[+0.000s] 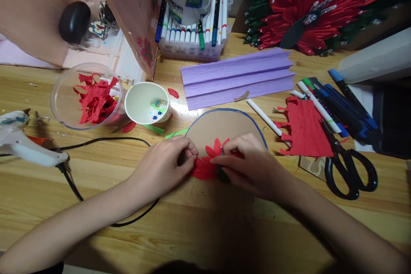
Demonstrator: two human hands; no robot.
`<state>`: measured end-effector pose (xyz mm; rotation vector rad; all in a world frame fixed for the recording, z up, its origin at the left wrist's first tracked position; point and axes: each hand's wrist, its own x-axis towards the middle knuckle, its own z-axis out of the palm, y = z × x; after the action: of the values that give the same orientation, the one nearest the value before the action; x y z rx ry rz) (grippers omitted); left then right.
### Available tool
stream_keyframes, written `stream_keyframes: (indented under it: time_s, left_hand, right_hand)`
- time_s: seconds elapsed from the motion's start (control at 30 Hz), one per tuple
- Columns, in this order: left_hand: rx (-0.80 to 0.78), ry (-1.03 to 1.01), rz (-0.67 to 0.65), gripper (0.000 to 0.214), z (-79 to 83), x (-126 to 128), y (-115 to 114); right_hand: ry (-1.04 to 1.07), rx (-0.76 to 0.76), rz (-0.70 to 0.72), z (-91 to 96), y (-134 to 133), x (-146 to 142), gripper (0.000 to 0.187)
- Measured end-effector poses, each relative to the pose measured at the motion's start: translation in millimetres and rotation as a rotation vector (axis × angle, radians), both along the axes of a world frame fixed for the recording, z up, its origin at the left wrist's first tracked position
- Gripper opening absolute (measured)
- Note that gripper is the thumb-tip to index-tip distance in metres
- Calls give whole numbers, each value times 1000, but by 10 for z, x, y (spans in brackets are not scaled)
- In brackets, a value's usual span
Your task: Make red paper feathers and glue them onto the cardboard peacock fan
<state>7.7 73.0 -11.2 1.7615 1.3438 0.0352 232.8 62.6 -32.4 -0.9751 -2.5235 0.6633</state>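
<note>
A round piece of cardboard [229,122] with a blue outlined edge lies on the table in front of me. Red paper petals [205,170] are layered over its near part, beside a dark green piece [222,174]. At the left edge of the petals, my left hand [168,158] is closed, with thumb and fingertips together on the red paper. My right hand [252,162] is pinched over the right side of the petals. Its fingertips hide most of what they hold; a tiny shiny spot shows beside them.
At left are a white glue gun [35,143] with a black cord, a clear tub [58,102] of red scraps and a paper cup [136,102] with beads. Purple crepe paper [237,77] lies behind. Red fringed paper [306,130], scissors [349,171] and pens [321,102] lie right.
</note>
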Motion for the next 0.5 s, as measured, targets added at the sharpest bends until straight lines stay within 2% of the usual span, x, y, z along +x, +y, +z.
stream_keyframes:
  time_s: [0.2,0.5]
  left_hand:
    - [3,-21,4,9,-5,-12,-6]
    - [-2,-38,0,8,-26,-23,-8]
  right_hand:
    - [-27,-76,109,-18,52,-121,24]
    - [-36,-180,154,-1,99,-184,25]
